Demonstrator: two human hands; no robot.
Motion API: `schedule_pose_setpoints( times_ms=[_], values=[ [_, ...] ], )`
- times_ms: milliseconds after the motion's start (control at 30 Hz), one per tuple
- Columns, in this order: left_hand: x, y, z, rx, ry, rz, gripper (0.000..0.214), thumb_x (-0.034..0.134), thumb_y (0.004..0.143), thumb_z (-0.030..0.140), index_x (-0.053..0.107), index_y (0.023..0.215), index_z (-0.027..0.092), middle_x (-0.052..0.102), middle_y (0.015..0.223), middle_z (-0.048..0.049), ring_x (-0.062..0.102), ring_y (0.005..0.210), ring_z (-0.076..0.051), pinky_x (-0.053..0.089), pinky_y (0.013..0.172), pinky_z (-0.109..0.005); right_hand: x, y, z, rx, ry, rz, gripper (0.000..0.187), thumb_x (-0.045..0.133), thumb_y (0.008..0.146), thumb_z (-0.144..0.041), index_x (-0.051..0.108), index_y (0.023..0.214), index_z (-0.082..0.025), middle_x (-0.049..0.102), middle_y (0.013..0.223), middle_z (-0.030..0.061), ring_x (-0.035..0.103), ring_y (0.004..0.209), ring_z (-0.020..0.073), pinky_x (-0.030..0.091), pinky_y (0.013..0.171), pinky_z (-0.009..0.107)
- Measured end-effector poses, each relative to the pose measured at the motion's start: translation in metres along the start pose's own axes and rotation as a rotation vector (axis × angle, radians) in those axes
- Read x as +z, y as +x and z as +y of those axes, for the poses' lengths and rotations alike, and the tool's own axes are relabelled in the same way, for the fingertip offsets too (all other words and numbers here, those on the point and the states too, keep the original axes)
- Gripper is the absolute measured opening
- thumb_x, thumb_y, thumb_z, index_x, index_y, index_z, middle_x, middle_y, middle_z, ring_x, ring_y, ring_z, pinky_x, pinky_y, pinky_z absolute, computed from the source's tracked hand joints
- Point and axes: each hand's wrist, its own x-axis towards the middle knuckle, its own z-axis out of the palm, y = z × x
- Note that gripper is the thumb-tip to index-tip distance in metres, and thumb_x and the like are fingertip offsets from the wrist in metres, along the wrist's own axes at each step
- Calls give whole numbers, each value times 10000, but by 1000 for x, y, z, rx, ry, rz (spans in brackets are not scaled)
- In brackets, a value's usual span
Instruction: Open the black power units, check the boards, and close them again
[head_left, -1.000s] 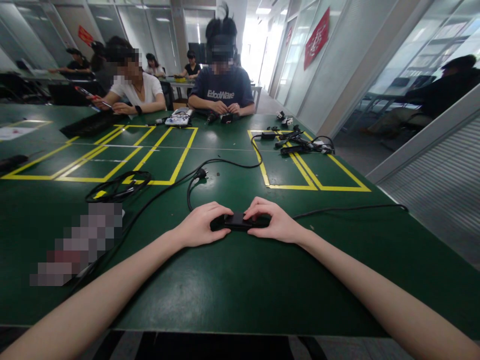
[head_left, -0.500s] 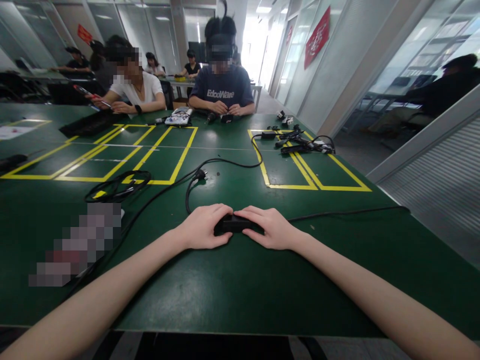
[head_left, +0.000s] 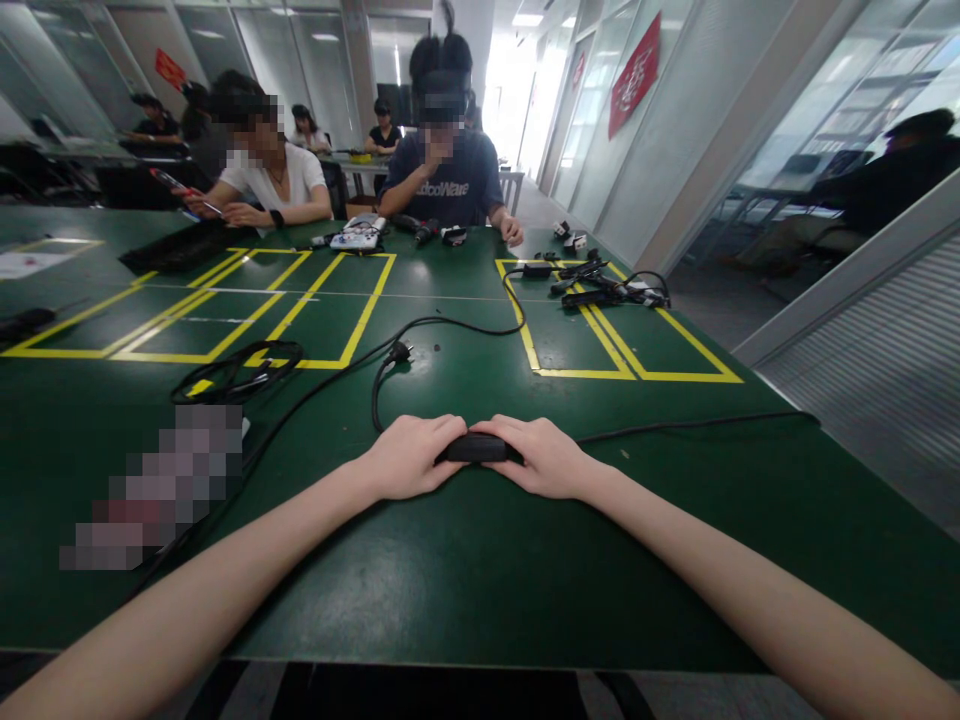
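A black power adapter [head_left: 477,448] lies on the green table between my two hands. My left hand [head_left: 412,455] is closed round its left end, with the thumb along the near side. From the right, my right hand [head_left: 544,455] grips the other end in the same way. Both ends of the adapter are hidden by my fingers. A short cord with a black plug [head_left: 399,352] curves away from behind my left hand. Another black cord [head_left: 697,424] runs from behind my right hand toward the table's right edge.
A coiled cable [head_left: 236,372] and a blurred-out object [head_left: 165,480] lie to my left. A long cord [head_left: 330,365] crosses the table. Yellow tape marks rectangles; tangled cables [head_left: 600,285] sit on the right ones. Two people sit opposite, near a power drill [head_left: 424,230].
My fingers have shifted slightly on the adapter, so its top shows more now. The person opposite has raised one hand to the face and moved the other to the table's side.
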Motion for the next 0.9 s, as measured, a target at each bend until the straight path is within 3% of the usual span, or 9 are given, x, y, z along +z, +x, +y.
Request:
schedule_pose_setpoints(
  times_ms=[267,500,700,900],
  values=[
    [1,1,0,63,79,86,363,429,1076,507,585,1174,194,739,985,-64,720,860,-214,484,684,-277,-1,1,2,36,90,39,317,630,988,-320,639,1282,-201,755,1103,86,729,953,228,548,842,335],
    [3,0,4,59,30,95,353,441,1072,486,622,1125,188,745,943,-63,719,828,-221,472,661,-284,0,0,2,-17,43,81,349,634,998,-386,635,1289,-192,760,1089,90,730,926,219,549,817,315],
    [-2,-2,6,-116,-198,82,415,645,922,580,640,1105,208,746,940,-29,700,805,-212,453,684,-277,1,-3,3,-144,-240,86,394,478,1069,-320,561,1425,-172,724,1208,112,723,834,174,525,679,268],
    [-13,2,7,-279,-333,-15,467,454,1005,575,671,841,196,681,747,-13,592,677,-175,362,631,-274,2,-5,6,-279,-494,221,415,360,1092,-241,601,1427,-197,729,1223,120,727,874,163,551,737,263]
  ],
)
